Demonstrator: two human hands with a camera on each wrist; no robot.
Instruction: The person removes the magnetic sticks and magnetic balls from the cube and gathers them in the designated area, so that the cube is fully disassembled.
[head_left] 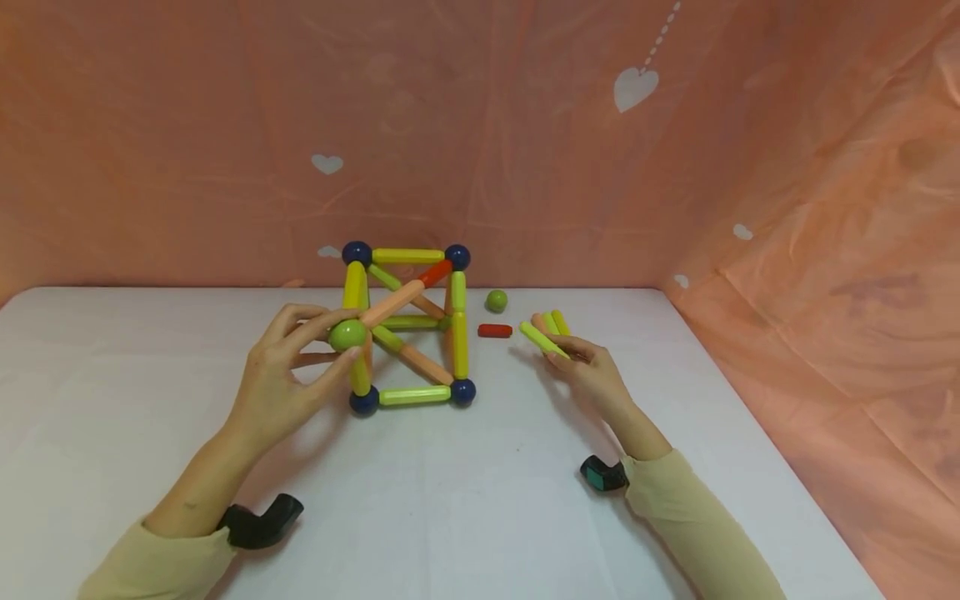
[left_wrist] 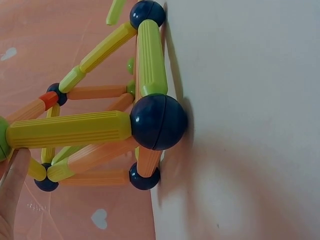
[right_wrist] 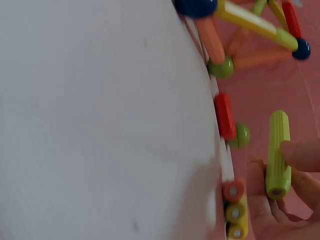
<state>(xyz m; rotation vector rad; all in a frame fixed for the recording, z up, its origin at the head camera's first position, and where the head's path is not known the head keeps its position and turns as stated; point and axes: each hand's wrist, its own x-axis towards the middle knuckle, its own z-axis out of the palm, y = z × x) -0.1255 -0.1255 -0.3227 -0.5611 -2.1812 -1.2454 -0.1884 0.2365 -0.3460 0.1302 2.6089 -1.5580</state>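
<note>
The left hand [head_left: 281, 371], pinching a glossy green plastic ball [head_left: 348, 335] at the left of the multicoloured stick-and-ball frame [head_left: 408, 322], could unseat joints by tugging, while the right hand [head_left: 592, 375] pinches a ribbed lime plastic stick [head_left: 542, 338] to the frame's right.

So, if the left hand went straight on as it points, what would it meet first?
Beyond the green ball the left hand pinches, probably the upper slanting peach rod; depth is unclear.

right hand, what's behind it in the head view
Beyond the right hand and its held rod show the far ends of an orange rod, a green rod and a yellow rod, side by side. Their near ends are covered there.
</note>
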